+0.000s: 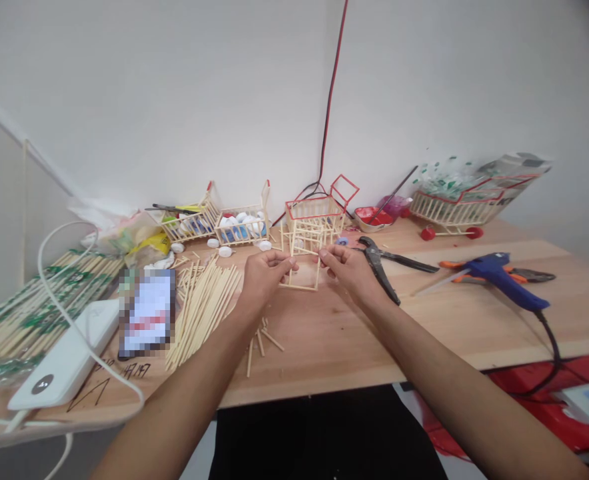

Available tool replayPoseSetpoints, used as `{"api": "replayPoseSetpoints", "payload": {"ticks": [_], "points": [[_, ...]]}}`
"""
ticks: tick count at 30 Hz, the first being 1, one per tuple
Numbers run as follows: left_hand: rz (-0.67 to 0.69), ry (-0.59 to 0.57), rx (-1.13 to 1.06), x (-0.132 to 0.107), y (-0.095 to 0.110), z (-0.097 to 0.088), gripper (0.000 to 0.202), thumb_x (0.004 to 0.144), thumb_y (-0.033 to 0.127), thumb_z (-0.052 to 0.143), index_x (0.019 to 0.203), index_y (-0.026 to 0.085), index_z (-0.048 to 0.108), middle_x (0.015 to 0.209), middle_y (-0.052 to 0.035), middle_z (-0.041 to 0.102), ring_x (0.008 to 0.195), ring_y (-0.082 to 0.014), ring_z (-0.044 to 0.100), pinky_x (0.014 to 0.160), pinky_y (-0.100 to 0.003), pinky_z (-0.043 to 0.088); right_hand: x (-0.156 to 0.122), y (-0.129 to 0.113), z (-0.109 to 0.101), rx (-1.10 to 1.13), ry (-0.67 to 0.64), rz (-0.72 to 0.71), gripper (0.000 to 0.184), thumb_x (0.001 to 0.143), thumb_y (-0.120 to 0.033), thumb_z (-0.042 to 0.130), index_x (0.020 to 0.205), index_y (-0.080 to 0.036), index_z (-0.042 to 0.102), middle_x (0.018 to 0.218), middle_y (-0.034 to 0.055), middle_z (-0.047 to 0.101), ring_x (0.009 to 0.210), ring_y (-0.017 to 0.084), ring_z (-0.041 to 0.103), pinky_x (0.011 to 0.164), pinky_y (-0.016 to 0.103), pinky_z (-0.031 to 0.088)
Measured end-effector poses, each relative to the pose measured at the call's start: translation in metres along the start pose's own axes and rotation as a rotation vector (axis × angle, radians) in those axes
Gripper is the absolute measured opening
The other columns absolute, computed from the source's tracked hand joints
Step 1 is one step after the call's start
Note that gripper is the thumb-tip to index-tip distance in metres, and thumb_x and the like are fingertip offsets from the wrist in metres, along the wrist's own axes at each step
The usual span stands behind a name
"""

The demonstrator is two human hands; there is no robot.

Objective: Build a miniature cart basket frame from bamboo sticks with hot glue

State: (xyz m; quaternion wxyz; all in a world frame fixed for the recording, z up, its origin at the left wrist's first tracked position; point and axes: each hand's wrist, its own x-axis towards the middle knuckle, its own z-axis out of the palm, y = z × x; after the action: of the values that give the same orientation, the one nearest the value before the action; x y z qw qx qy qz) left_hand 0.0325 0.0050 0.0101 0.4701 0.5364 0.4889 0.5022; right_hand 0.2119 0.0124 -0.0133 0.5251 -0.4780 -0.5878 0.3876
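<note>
Both my hands hold a small open frame of thin wooden sticks just above the wooden table. My left hand pinches the frame's left side, fingers closed. My right hand pinches its right side, fingers closed too. Behind the frame stands a finished stick basket with red trim. A loose pile of wooden sticks lies left of my left hand, and a few cut stick pieces lie below it.
Black pliers lie right of my right hand. A blue glue gun and orange-handled cutters lie farther right. Stick carts and baskets with bottle caps line the wall. A phone, a white power bank and packed skewers sit at left.
</note>
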Motion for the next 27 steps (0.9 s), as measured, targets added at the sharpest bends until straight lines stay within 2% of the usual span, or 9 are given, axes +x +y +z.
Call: {"api": "replayPoseSetpoints", "payload": {"ticks": [5, 10, 12, 14, 16, 17, 20, 23, 27], "points": [[-0.008, -0.019, 0.026, -0.001, 0.0, -0.001, 0.02, 0.066, 0.032, 0.071, 0.071, 0.012, 0.068, 0.067, -0.0036, 0.07, 0.048, -0.0063, 0.049, 0.05, -0.02, 0.04, -0.001, -0.004, 0.001, 0.045, 0.005, 0.045, 0.029, 0.068, -0.043, 0.066, 0.075, -0.016, 0.061, 0.066, -0.0003, 0.058, 0.054, 0.01, 0.044, 0.051, 0.024, 0.033], [0.021, -0.048, 0.087, 0.001, -0.005, 0.0, 0.017, 0.069, 0.029, 0.069, 0.075, 0.013, 0.067, 0.07, -0.004, 0.069, 0.054, -0.0096, 0.054, 0.051, -0.021, 0.042, 0.001, -0.001, 0.0, -0.008, 0.019, 0.012, 0.027, 0.073, -0.043, 0.062, 0.073, -0.016, 0.062, 0.067, 0.0012, 0.061, 0.056, 0.011, 0.049, 0.052, 0.024, 0.035], [0.055, -0.035, 0.139, 0.0, -0.005, 0.001, 0.019, 0.071, 0.028, 0.068, 0.083, 0.013, 0.066, 0.072, -0.0042, 0.068, 0.058, -0.0121, 0.057, 0.053, -0.023, 0.045, 0.001, 0.0, 0.0, -0.028, 0.029, -0.006, 0.026, 0.074, -0.042, 0.062, 0.073, -0.016, 0.061, 0.068, 0.0014, 0.061, 0.056, 0.011, 0.049, 0.052, 0.024, 0.035], [0.181, 0.051, 0.26, -0.002, -0.003, 0.002, 0.025, 0.072, 0.025, 0.069, 0.095, 0.014, 0.065, 0.079, -0.0046, 0.067, 0.066, -0.0151, 0.06, 0.06, -0.027, 0.048, 0.001, -0.001, 0.0, -0.03, 0.039, -0.012, 0.026, 0.074, -0.042, 0.062, 0.074, -0.016, 0.061, 0.068, 0.0014, 0.061, 0.056, 0.011, 0.049, 0.052, 0.024, 0.035], [0.443, 0.204, 0.459, -0.006, 0.002, 0.002, 0.032, 0.074, 0.019, 0.069, 0.105, 0.016, 0.061, 0.094, -0.0064, 0.066, 0.084, -0.0186, 0.061, 0.074, -0.033, 0.049, 0.001, -0.003, 0.0, -0.026, 0.042, -0.01, 0.026, 0.074, -0.043, 0.062, 0.074, -0.016, 0.06, 0.067, 0.0012, 0.061, 0.056, 0.011, 0.049, 0.052, 0.024, 0.035], [0.581, 0.246, 0.561, -0.008, 0.004, 0.002, 0.031, 0.075, 0.016, 0.068, 0.105, 0.018, 0.061, 0.101, -0.0076, 0.063, 0.093, -0.0205, 0.059, 0.08, -0.035, 0.048, 0.001, -0.003, 0.001, -0.027, 0.04, -0.01, 0.026, 0.074, -0.043, 0.061, 0.073, -0.016, 0.06, 0.067, 0.0012, 0.06, 0.056, 0.011, 0.048, 0.052, 0.024, 0.035], [0.886, 0.27, 0.805, -0.011, 0.008, 0.002, 0.017, 0.083, 0.015, 0.062, 0.099, 0.019, 0.064, 0.108, -0.0095, 0.058, 0.104, -0.0231, 0.052, 0.089, -0.039, 0.044, 0.0, -0.006, 0.001, -0.05, 0.013, -0.016, 0.026, 0.074, -0.043, 0.061, 0.072, -0.017, 0.059, 0.066, 0.0011, 0.06, 0.056, 0.011, 0.048, 0.052, 0.024, 0.034], [1.01, 0.241, 0.99, -0.009, 0.006, 0.003, 0.011, 0.088, 0.018, 0.057, 0.093, 0.019, 0.067, 0.101, -0.009, 0.058, 0.097, -0.0225, 0.05, 0.085, -0.038, 0.042, -0.001, -0.006, 0.002, -0.059, -0.01, -0.019, 0.027, 0.074, -0.044, 0.06, 0.072, -0.017, 0.06, 0.067, 0.0016, 0.061, 0.057, 0.012, 0.049, 0.052, 0.024, 0.035], [1.078, 0.197, 1.158, -0.005, 0.002, 0.004, 0.014, 0.09, 0.022, 0.054, 0.091, 0.018, 0.067, 0.094, -0.0084, 0.06, 0.091, -0.0221, 0.048, 0.079, -0.036, 0.04, -0.002, -0.006, 0.006, -0.035, -0.041, -0.026, 0.027, 0.075, -0.045, 0.061, 0.072, -0.018, 0.059, 0.07, 0.0027, 0.063, 0.058, 0.012, 0.051, 0.052, 0.024, 0.035]]}}
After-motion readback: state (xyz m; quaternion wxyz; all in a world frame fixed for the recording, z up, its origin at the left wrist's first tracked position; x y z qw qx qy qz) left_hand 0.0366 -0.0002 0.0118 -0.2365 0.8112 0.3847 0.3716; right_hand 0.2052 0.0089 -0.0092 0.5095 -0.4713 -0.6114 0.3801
